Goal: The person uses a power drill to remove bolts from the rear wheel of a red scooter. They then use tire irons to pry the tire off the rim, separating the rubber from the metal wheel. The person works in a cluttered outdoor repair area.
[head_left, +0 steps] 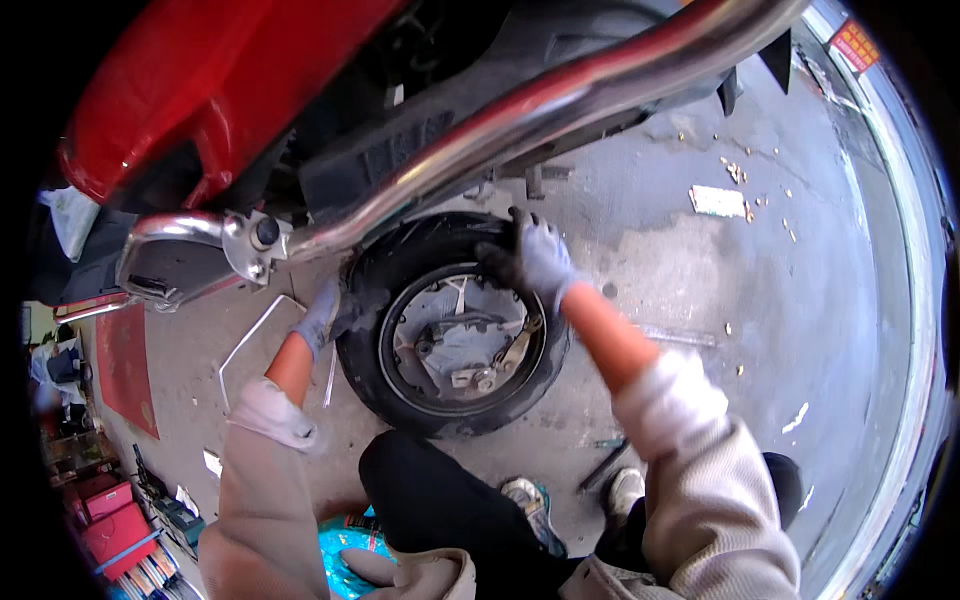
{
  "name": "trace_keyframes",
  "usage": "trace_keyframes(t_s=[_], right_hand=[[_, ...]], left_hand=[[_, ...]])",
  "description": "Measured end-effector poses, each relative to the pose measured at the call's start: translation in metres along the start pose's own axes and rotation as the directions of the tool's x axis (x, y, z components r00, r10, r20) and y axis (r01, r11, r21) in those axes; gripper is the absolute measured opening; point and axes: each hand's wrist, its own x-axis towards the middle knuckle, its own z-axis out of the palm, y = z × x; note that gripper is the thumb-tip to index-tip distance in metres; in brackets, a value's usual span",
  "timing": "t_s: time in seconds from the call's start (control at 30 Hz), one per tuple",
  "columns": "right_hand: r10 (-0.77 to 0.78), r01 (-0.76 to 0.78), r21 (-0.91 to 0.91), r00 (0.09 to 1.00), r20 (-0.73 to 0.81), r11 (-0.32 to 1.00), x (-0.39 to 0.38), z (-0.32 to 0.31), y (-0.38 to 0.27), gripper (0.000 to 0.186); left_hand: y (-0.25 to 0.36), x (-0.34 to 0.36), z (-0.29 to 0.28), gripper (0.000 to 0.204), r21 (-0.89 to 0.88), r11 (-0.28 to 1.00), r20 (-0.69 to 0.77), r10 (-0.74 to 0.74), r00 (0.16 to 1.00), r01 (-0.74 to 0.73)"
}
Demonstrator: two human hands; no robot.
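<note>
A black scooter wheel (462, 338) is before me, its tyre around a dull metal hub with a small lever arm on its face. My left hand (326, 312), in a grey glove with dark fingers, is closed on the tyre's left side. My right hand (537, 258), gloved alike, grips the tyre at its upper right, its dark fingers curled over the tread. Close above the wheel runs a shiny chrome tube (480, 140), part of a red-bodied vehicle (210, 90). The tyre's top edge lies partly behind this tube.
A bent thin metal rod (250, 335) lies on the floor left of the wheel. Near my shoes (530, 505) is a dark-handled tool (603, 468). A white card (718, 201) and scattered bits lie to the right. Red boxes (115, 530) stand at lower left, and a blue bag (350, 555) beside my leg.
</note>
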Motion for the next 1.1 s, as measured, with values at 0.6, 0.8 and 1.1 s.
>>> trace_keyframes(t_s=[0.6, 0.8, 1.1], right_hand=[[-0.384, 0.382, -0.050, 0.922, -0.043, 0.923, -0.113, 0.033, -0.071, 0.046], [-0.348, 0.348, 0.008, 0.937, 0.014, 0.937, -0.106, 0.014, -0.069, 0.045], [-0.329, 0.333, 0.071, 0.943, -0.055, 0.940, -0.103, 0.018, -0.064, 0.047]], left_hand=[[0.051, -0.019, 0.035, 0.051, 0.131, 0.989, -0.039, 0.076, 0.996, -0.070], [0.027, -0.030, 0.037, 0.050, 0.071, 0.986, -0.242, 0.166, 0.956, -0.153], [-0.172, -0.105, 0.087, 0.052, -0.501, 0.766, -0.402, 0.206, 0.892, -0.403]])
